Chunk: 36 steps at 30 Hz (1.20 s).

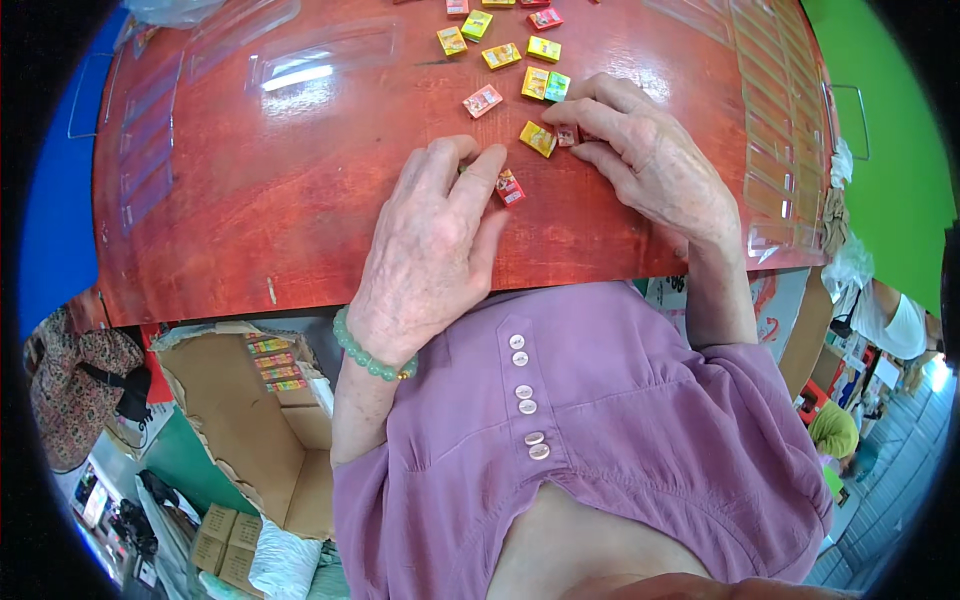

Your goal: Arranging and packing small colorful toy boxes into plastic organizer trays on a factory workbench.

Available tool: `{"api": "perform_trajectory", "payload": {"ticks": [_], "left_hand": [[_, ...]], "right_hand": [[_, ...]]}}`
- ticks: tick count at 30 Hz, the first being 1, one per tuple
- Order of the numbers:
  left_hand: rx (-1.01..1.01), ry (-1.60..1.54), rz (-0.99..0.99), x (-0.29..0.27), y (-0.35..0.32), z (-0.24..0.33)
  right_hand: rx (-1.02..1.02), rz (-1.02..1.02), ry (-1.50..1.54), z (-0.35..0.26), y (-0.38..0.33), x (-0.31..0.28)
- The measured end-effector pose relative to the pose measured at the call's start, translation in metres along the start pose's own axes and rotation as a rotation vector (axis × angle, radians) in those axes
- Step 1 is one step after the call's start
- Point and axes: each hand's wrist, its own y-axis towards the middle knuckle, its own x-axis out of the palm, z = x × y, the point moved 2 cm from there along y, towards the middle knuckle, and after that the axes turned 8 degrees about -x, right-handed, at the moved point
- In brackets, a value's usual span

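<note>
Both my hands are at small, colourful boxes on the red table. My left hand (pixel 430 220) has its fingers curled, with a small red box (pixel 510 188) between index finger and thumb; a sliver of something greenish shows under the fingers. To the right, my right hand (pixel 655 150) bends its index finger and thumb around a pinkish-red box (pixel 567 135), partly covered by the fingers. More red shows under that palm. A yellow box (pixel 538 139) lies tilted just left of the right fingertips. Above it, an orange-yellow box (pixel 535 82) and a green-blue box (pixel 558 87) stand side by side.
Further off are several loose yellow and red boxes, among them a pinkish box (pixel 482 101). Clear plastic trays (pixel 320 55) lie at the far left, and ribbed ones (pixel 785 120) along the right edge. An open cardboard carton (pixel 235 400) sits below the table edge at left.
</note>
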Motion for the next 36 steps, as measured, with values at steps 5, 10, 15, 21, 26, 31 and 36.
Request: {"api": "perform_trajectory", "payload": {"ticks": [5, 10, 15, 21, 26, 31, 36], "left_hand": [[-0.003, 0.074, 0.049, 0.009, 0.000, 0.004], [-0.004, 0.049, 0.082, 0.012, 0.001, 0.001], [-0.013, 0.069, 0.108, 0.008, 0.002, -0.002], [-0.009, 0.031, 0.041, -0.001, 0.002, -0.001], [-0.057, 0.043, -0.022, -0.007, -0.001, -0.008], [-0.061, 0.032, -0.003, -0.010, -0.004, -0.010], [-0.051, 0.025, 0.031, -0.010, -0.003, -0.009]], "right_hand": [[-0.061, -0.040, 0.035, -0.003, 0.006, 0.000], [-0.030, -0.075, 0.039, -0.010, 0.012, 0.003], [-0.096, -0.036, -0.009, -0.015, 0.009, 0.011], [-0.133, -0.039, 0.025, -0.029, 0.000, 0.022], [-0.078, -0.001, 0.010, -0.042, 0.003, 0.032], [0.072, 0.071, 0.093, -0.032, 0.015, 0.012], [0.155, 0.242, -0.136, 0.000, 0.032, 0.012]]}}
